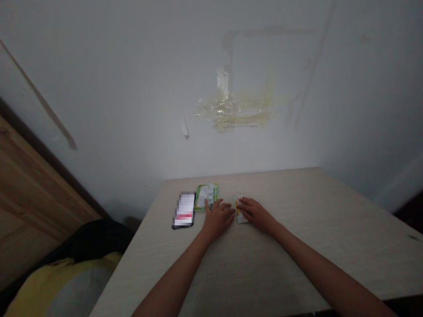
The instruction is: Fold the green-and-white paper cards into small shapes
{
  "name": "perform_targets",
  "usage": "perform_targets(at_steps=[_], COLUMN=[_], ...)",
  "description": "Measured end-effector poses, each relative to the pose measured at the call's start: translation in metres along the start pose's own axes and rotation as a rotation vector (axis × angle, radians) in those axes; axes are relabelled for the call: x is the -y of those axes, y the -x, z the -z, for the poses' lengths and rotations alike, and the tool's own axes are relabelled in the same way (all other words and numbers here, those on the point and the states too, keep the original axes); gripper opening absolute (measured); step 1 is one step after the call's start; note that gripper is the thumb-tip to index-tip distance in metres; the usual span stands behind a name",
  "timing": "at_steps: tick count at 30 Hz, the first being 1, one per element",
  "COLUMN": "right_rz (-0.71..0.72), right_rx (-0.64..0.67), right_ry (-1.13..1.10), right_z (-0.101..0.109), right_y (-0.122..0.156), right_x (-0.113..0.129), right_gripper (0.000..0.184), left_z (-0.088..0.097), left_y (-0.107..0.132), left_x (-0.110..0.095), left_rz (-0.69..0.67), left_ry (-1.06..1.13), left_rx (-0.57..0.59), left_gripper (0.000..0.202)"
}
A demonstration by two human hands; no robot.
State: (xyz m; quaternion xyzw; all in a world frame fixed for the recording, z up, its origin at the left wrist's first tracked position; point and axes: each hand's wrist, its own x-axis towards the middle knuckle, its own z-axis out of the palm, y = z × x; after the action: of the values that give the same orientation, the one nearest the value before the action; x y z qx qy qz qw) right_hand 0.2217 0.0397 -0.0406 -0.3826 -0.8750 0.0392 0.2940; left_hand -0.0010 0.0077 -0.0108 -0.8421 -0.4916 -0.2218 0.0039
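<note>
My left hand [217, 215] lies flat on the pale wooden table [297, 229], fingers stretched forward, its tips touching the near edge of a green and white packet [206, 194]. Just right of it, my right hand [254, 212] rests palm down with its fingers on a small yellowish card or packet [238, 209], which lies flat on the table. The two hands almost touch at the fingertips. A phone [184, 210] with a lit screen lies left of the green packet.
A white wall [132, 88] with old tape residue [234, 108] stands just behind the table. Left of the table are a wooden panel [29, 193] and dark and yellow fabric [66, 273] lower down.
</note>
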Motion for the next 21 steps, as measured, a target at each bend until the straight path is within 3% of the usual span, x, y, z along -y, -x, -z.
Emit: perform_targets(at_steps=[21], right_rz=[0.018], right_rx=[0.008], right_ry=[0.040], right_z=[0.0027], right_y=[-0.0014], right_x=[0.0048], right_gripper=[0.031], left_z=[0.0004], left_y=[-0.0004], left_x=[0.0011], left_rz=[0.020], left_ry=[0.004], left_rx=[0.011], left_gripper=[0.023])
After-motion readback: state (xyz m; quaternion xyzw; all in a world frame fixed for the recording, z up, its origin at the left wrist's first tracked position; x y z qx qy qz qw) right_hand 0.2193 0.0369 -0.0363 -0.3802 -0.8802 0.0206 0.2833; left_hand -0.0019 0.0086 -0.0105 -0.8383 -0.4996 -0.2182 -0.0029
